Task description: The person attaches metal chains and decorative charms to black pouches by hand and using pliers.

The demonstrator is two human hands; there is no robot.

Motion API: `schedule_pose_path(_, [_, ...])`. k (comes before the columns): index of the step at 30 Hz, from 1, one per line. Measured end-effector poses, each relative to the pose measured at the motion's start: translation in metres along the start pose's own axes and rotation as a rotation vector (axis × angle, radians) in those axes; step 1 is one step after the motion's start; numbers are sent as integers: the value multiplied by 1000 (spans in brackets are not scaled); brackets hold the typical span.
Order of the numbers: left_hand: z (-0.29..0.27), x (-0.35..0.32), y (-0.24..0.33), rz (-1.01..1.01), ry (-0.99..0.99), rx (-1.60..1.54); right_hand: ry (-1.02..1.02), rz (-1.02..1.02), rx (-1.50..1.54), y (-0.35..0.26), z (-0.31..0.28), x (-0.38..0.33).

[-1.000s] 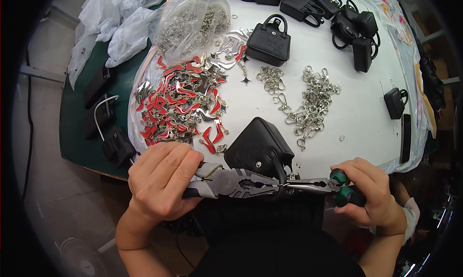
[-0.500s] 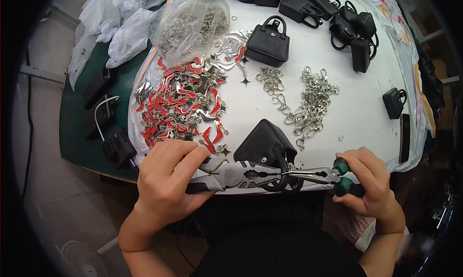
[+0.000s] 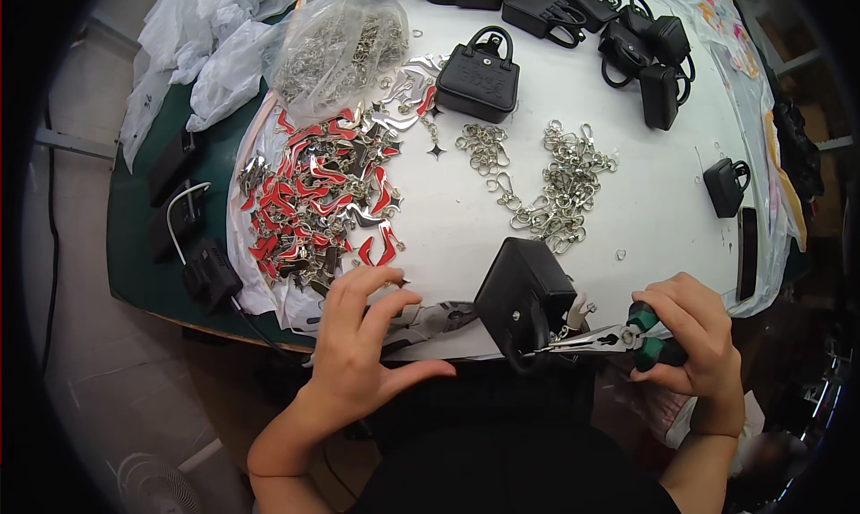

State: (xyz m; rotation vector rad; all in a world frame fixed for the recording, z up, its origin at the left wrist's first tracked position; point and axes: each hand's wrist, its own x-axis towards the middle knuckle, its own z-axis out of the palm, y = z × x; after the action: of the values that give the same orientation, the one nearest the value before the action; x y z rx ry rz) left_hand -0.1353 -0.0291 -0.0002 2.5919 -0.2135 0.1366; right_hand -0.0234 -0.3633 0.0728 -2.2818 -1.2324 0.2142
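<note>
Smooth, leather-look black bag amid shiny metal.
Right of the bag, polished metal green pliers with plastic grips; left of it, duller grey pliers. Beyond it, bright metal clasps; to its far left, glossy red-and-silver charms and a thin, crinkled clear plastic sack.

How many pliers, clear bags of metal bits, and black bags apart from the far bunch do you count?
Pliers: 2 (green pliers, grey pliers)
Clear bag: 1
Black bags: 3 (near bag, upper bag, right bag)
Total: 6
</note>
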Motion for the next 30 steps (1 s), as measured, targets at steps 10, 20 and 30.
schedule_pose_path(10, [12,62,24,278,-139,-686,88,324,287,51,9,-21])
schedule_pose_path(20, [3,51,34,198,-53,-579,374,103,-97,35,37,16])
schedule_pose_path(30, [-8,41,41,156,-72,-592,276,-257,365,7,58,63])
